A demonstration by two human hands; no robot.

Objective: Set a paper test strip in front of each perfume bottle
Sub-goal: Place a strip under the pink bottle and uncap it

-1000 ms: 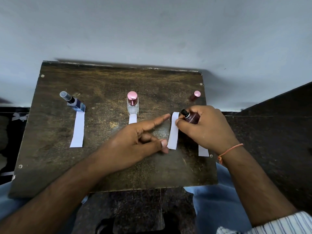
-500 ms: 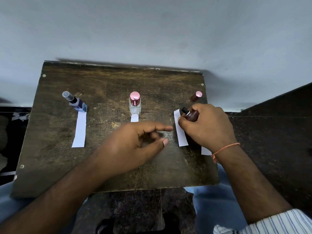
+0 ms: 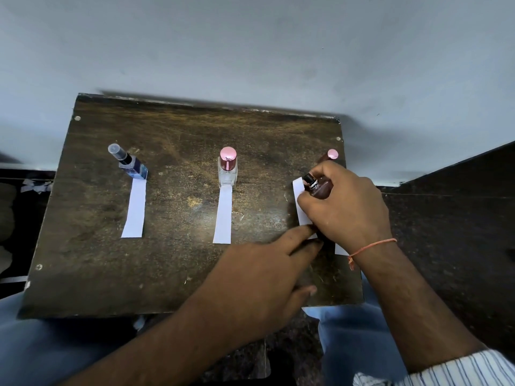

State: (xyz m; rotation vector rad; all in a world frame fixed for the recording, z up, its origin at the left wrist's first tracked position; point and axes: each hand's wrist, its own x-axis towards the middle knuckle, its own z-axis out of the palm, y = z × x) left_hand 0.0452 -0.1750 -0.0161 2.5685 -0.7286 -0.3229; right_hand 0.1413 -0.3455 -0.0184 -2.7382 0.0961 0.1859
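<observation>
On the dark wooden board [image 3: 181, 271] stand a blue bottle with a clear cap [image 3: 130, 163] and a clear bottle with a pink cap [image 3: 228, 168], each with a white paper strip, left strip [image 3: 135, 209] and middle strip [image 3: 223, 215], lying in front. A third pink-capped bottle [image 3: 331, 155] stands at the far right, mostly hidden. My right hand [image 3: 347, 207] grips a small brown bottle with a black top [image 3: 317, 187]. Beside it lies another white strip [image 3: 300, 201]; my left hand [image 3: 264, 277] presses its near end with extended fingers. A further strip corner [image 3: 340, 250] shows under my right wrist.
The board rests on my lap, with blue trousers [image 3: 351, 341] below its front edge. A grey wall [image 3: 250, 45] rises right behind the board. A dark stone surface [image 3: 451, 218] lies to the right. The board's near left part is bare.
My left hand moved right and down, uncovering the middle strip, and its fingers now touch the near end of the right strip. The right hand stays closed on the brown bottle.
</observation>
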